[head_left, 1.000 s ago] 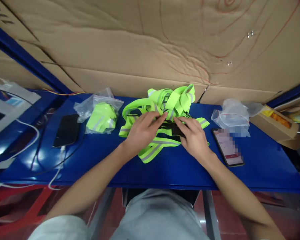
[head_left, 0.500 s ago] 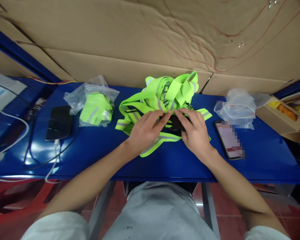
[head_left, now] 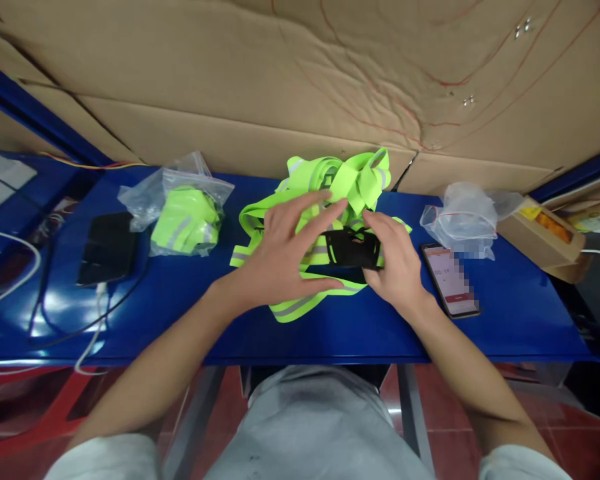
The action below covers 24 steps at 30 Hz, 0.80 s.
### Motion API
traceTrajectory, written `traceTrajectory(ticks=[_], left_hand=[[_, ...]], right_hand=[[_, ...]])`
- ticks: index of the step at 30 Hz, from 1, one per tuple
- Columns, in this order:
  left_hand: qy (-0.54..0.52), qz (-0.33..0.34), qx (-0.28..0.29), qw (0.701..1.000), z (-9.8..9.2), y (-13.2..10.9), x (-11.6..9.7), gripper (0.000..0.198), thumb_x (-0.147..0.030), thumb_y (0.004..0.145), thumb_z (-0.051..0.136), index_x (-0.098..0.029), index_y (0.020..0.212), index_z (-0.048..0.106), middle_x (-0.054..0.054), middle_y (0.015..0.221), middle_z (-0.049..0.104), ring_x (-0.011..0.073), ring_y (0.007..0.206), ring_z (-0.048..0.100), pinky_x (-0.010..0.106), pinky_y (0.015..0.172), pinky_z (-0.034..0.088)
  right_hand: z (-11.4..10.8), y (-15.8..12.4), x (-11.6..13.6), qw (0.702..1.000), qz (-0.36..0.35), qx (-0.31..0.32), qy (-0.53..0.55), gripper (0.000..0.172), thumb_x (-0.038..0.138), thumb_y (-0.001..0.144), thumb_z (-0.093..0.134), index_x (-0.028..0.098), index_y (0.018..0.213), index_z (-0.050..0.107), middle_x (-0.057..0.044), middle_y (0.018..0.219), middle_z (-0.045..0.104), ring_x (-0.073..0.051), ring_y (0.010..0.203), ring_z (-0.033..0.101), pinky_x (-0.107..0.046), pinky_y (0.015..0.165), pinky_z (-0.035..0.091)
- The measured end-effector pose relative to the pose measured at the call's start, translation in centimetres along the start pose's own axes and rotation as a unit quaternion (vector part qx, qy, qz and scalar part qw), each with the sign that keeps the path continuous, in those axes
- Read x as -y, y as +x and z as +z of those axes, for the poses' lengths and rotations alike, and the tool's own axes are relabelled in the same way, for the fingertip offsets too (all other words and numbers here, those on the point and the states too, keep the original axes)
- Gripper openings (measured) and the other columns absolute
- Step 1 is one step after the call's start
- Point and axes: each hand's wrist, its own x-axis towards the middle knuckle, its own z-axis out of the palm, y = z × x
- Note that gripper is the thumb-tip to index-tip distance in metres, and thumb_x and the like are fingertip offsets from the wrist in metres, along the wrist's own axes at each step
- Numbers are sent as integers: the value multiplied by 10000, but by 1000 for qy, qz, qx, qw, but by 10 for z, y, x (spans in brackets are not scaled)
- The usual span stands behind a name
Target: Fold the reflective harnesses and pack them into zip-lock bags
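Note:
A black plastic buckle (head_left: 354, 249) on neon yellow-green webbing is gripped at its right end by my right hand (head_left: 396, 267), fingers above and thumb below. My left hand (head_left: 285, 250) is spread just left of the buckle, its thumb well apart from the fingers. It hovers over the strap, and I cannot tell whether it touches it. The tangled reflective strap (head_left: 363, 180), yellow-green with grey stripes, is heaped behind and under both hands. One loop of it hangs in front of the buckle.
Left on the blue table (head_left: 300, 343) lie a clear bag of folded yellow-green strap (head_left: 186, 220) and a black device (head_left: 107, 248) with cables. To the right are a phone (head_left: 450, 280), crumpled clear bags (head_left: 463, 217) and a cardboard box (head_left: 543, 237). Cardboard (head_left: 205, 80) lines the back.
My left hand has opened and its fingers have spread away from the buckle. The buckle is now turned more into view in my right hand.

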Motion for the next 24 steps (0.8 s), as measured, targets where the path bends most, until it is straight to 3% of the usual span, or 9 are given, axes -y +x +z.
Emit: traceTrajectory(ticks=[2,4,6,9,14,17,20,22,24], left_hand=[[-101,-42,63,992,-14,5,5,1257,-836,742,810,-266,1732,287,209,1748,352,456,1626,316,618,1353,208],[-209,-90,141,964,-21,6,9,1282,-808,716,855,-269,1733,289,187,1733,407,430,1607,382,574,1348,270],[-255,-143,187,938,-24,5,12,1218,-772,678,904,-238,1670,441,178,1643,540,429,1540,482,547,1310,358],[-251,-210,199,924,-24,2,11,1094,-735,619,954,-188,1513,642,162,1493,678,443,1443,573,519,1254,430],[-369,-249,206,871,-26,1,7,1204,-712,536,1001,-185,1547,613,142,1473,691,408,1361,636,473,1225,455],[-402,-261,218,850,-25,1,7,1089,-705,565,992,-218,1485,671,120,1471,693,407,1413,595,486,1244,427],[-457,-249,268,811,-21,2,5,1009,-715,576,979,-227,1417,709,103,1393,733,394,1356,634,454,1143,513],[-430,-240,277,825,-18,4,0,915,-689,612,973,-214,1355,730,101,1315,754,378,1274,667,455,1097,536],[-362,-216,261,869,-16,5,-6,793,-641,650,972,-217,1284,755,91,1272,759,378,1300,635,497,1174,475]], right_hand=[[-3,2,1,999,0,-32,26,698,121,934,557,281,1602,435,-114,1409,695,-313,1317,673,-515,1129,574],[-3,2,4,996,25,-56,68,661,144,933,597,307,1562,477,-95,1342,716,-302,1257,697,-504,1081,596],[1,2,6,986,65,-74,134,645,183,923,653,309,1536,496,-93,1301,704,-295,1211,710,-498,1042,608],[8,0,7,961,131,-74,231,705,283,901,735,288,1546,451,-109,1341,649,-286,1200,711,-497,1032,606],[8,4,9,929,201,-60,306,762,429,868,826,263,1509,449,-107,1310,665,-276,1236,689,-451,1022,581],[0,8,13,911,226,-35,342,774,477,841,867,262,1469,469,-77,1191,725,-260,1133,723,-411,957,581],[-8,11,14,883,254,23,394,836,511,794,914,259,1458,474,-59,1101,752,-261,1050,752,-397,918,589],[-12,13,12,859,260,62,436,865,494,782,933,261,1470,463,-58,1088,761,-276,1109,757,-403,960,593],[-16,13,6,835,245,109,481,855,453,794,934,258,1484,469,-71,1158,759,-282,1205,739,-404,1030,580]])
